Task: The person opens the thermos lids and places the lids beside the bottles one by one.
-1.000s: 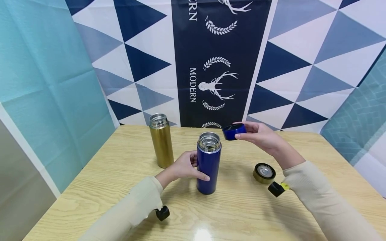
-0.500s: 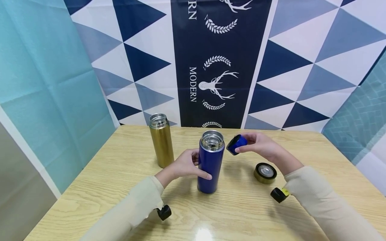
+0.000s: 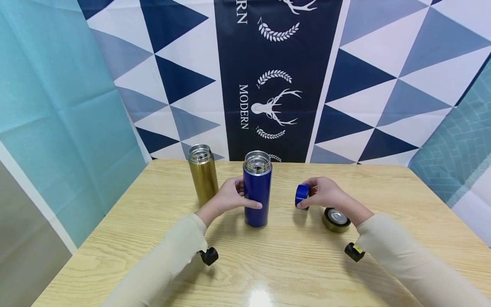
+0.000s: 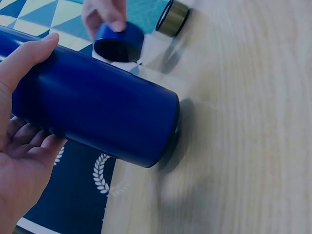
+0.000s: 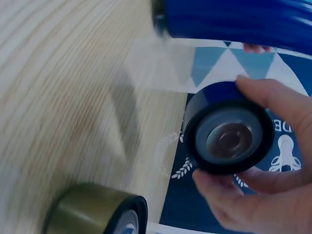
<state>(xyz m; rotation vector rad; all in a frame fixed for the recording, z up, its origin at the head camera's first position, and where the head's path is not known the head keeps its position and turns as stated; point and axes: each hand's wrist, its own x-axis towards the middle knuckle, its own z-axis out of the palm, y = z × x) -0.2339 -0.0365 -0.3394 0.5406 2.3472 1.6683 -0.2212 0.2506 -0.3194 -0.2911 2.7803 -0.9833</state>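
My left hand (image 3: 232, 197) grips the blue thermos bottle (image 3: 258, 187) round its middle. The bottle is upright and uncapped, its steel neck showing; whether its base touches the table I cannot tell. In my right hand (image 3: 324, 194) the blue lid (image 3: 301, 196) is pinched by its sides, tipped on edge above the table, apart from the bottle. The right wrist view shows the round underside of this blue lid (image 5: 228, 136). Just right of it a gold lid (image 3: 336, 221) lies underside up. Left of my left hand stands an uncapped gold thermos bottle (image 3: 204, 177).
All this is on a light wooden table (image 3: 245, 268). A patterned cloth (image 3: 276, 85) hangs right behind its back edge, and a teal cloth (image 3: 65, 106) hangs at the left. Black wrist cameras (image 3: 209, 256) hang beneath both sleeves.
The blue lid has come down and a little right, turning from nearly level onto its edge. Meanwhile the blue bottle has shifted back and slightly left with my left hand.
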